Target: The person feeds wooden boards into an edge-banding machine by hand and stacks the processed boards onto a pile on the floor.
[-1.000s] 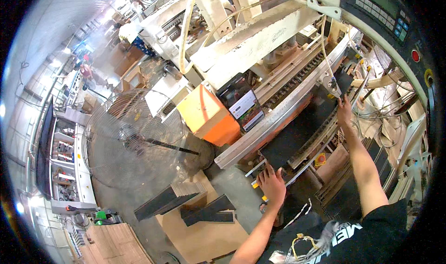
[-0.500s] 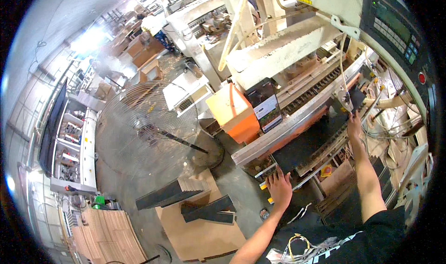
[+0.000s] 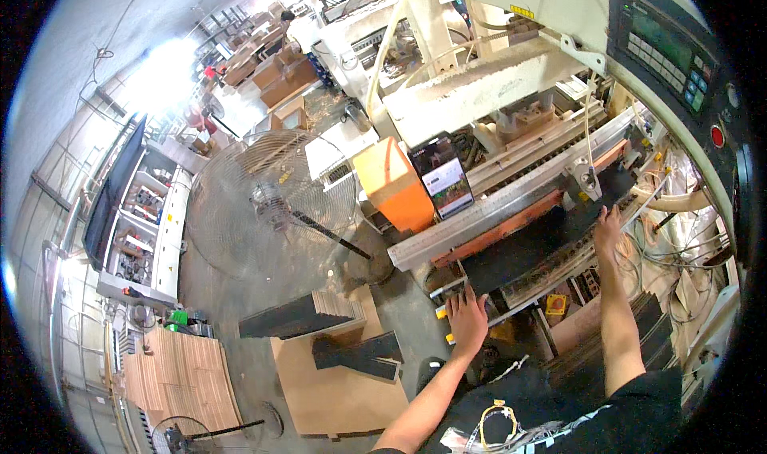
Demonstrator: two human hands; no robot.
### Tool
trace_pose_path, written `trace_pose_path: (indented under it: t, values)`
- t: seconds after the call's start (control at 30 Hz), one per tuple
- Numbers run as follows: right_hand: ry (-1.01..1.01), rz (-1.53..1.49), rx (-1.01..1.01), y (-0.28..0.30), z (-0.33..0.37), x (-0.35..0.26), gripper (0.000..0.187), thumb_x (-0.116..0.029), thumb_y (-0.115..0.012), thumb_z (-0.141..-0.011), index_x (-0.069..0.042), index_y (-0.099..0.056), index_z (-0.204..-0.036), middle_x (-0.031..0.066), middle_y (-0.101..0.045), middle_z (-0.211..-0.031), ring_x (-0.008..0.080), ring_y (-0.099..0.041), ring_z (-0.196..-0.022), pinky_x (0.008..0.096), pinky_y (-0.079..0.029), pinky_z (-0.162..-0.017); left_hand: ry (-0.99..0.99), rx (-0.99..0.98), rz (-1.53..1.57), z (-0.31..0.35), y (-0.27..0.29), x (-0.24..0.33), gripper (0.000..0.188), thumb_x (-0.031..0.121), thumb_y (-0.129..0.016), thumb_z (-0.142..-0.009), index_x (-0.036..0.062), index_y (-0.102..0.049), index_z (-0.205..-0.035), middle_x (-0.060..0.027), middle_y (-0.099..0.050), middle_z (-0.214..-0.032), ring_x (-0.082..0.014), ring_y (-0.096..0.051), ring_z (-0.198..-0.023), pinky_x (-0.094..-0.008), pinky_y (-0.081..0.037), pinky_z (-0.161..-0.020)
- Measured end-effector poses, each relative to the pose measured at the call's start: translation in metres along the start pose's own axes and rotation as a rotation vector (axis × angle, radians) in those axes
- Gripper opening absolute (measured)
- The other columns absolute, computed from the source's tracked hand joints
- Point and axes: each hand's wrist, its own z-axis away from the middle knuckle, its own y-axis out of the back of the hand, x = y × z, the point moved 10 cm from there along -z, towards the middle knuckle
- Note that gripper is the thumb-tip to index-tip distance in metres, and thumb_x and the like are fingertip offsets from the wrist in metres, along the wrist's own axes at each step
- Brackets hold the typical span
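Note:
A long black board (image 3: 523, 254) lies in the bed of a machine, below its metal fence. My left hand (image 3: 467, 320) is at the board's left end, fingers spread, the tips touching its corner. Farther right, my right hand (image 3: 608, 228) rests at the near edge, close to the right end, with its fingers stretched forward. Neither hand is wrapped round the board. A metal clamp piece with a hose (image 3: 588, 184) stands above the board, beyond my right hand.
An orange box (image 3: 393, 184) and a phone (image 3: 444, 178) stand behind the fence. A control panel (image 3: 667, 50) with a red button overhangs at the right. At left are a large fan (image 3: 272, 206), black boards on cardboard (image 3: 339, 406), and stacked brown boards (image 3: 180, 378).
The view has shifted, so the surroundings sit a little differently in the picture. Both hands keep to the same ends of the board.

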Motion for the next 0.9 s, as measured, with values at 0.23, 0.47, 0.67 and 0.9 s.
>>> trace_pose_path:
  t: [0.23, 0.47, 0.67, 0.9]
  values:
    - [0.089, 0.202, -0.064, 0.002, 0.05, -0.048, 0.059, -0.038, -0.037, -0.107, 0.011, -0.045, -0.14, 0.0255, -0.044, -0.148, 0.0383, -0.035, -0.141, 0.0438, -0.027, -0.119, -0.017, 0.056, 0.007, 0.002, 0.003, -0.002, 0.051, 0.036, -0.053, -0.1, -0.0012, -0.053, -0.135, -0.0179, -0.065, -0.112, -0.0365, -0.057, -0.11, -0.0486, -0.04, -0.104]
    - [-0.025, 0.156, -0.097, -0.003, 0.048, -0.028, 0.068, -0.049, -0.031, -0.106, 0.006, -0.044, -0.144, 0.0178, -0.04, -0.154, 0.03, -0.029, -0.147, 0.0412, -0.027, -0.119, -0.03, 0.007, 0.034, 0.002, 0.006, 0.004, 0.049, 0.034, -0.051, -0.101, -0.0026, -0.053, -0.134, -0.0188, -0.065, -0.115, -0.0387, -0.055, -0.113, -0.05, -0.038, -0.104]
    - [0.011, 0.123, -0.075, -0.001, 0.042, -0.029, 0.07, -0.05, -0.034, -0.105, 0.008, -0.043, -0.144, 0.0191, -0.041, -0.153, 0.0316, -0.031, -0.146, 0.0387, -0.027, -0.119, -0.007, -0.035, 0.041, -0.002, -0.003, 0.0, 0.049, 0.035, -0.049, -0.102, -0.0037, -0.053, -0.133, -0.0201, -0.065, -0.118, -0.0403, -0.053, -0.121, -0.0496, -0.038, -0.106]
    - [-0.004, 0.111, -0.112, 0.001, 0.05, -0.029, 0.07, -0.05, -0.033, -0.106, 0.009, -0.045, -0.142, 0.0191, -0.039, -0.154, 0.0306, -0.03, -0.146, 0.0378, -0.027, -0.12, -0.029, -0.006, 0.01, 0.0, 0.0, 0.0, 0.049, 0.034, -0.05, -0.102, -0.0034, -0.054, -0.132, -0.019, -0.065, -0.115, -0.038, -0.056, -0.114, -0.0492, -0.039, -0.104]
